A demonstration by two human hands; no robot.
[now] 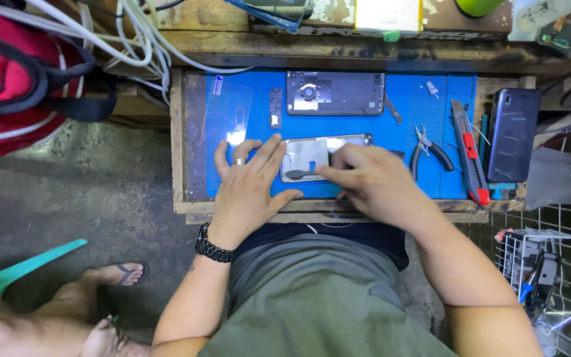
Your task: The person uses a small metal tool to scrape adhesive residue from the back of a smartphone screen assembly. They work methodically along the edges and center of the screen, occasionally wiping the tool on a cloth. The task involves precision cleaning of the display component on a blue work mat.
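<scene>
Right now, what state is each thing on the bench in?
Opened phone: lying flat on the blue mat, insides showing.
Left hand: flat, fingers spread, pressing the phone's left end.
Right hand: fingers pinched on a thin grey tool lying across the phone.
Back cover: detached, inner side up.
Pliers: lying untouched, closed.
Utility knife: lying at the mat's right edge.
Dark phone: flat, screen off.

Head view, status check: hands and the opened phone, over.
Left hand flat, steadying opened phone. Right hand pinching metal spudger against it. Pliers and utility knife off right.
</scene>
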